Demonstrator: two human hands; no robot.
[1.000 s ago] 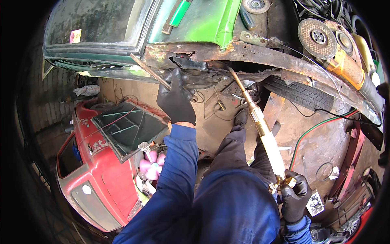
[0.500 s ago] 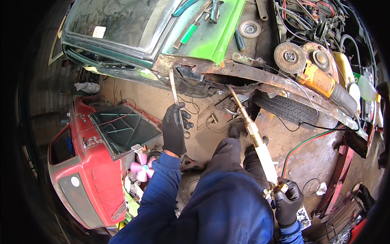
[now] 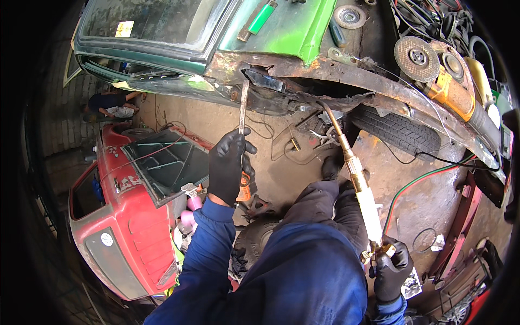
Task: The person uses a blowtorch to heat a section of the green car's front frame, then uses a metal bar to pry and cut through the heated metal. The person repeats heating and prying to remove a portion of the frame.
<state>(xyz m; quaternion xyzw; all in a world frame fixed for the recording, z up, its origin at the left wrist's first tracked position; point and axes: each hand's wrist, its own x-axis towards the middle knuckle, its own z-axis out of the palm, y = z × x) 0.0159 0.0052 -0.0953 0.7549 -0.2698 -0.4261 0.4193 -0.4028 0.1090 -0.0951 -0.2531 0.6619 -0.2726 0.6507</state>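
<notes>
A long, narrow metal bar [image 3: 244, 105] stands in my black-gloved left hand [image 3: 230, 165], its upper tip against or very near the ragged gap in the rusty body panel [image 3: 233, 64]. A ring shape shows at the bar's lower end. My gloved right hand [image 3: 392, 268] is closed around the valve end of a gas torch [image 3: 368, 214]. Its white handle and brass neck run up and left. The thin nozzle tip lies by the torn lower edge of the rusted fender [image 3: 374, 81]; no flame can be made out.
On the car lie an angle grinder [image 3: 455, 97], a grinding disc [image 3: 350, 17] and a green-handled tool [image 3: 262, 19]. A tire [image 3: 398, 130] sits below the fender. Red and green hoses [image 3: 414, 181] cross the floor. To the left are a red car body [image 3: 127, 216] and a person [image 3: 111, 102].
The bar's tip has shifted right along the rusty panel, toward the gap. The torch stays near the fender's edge in my right hand. The whole view has shifted slightly.
</notes>
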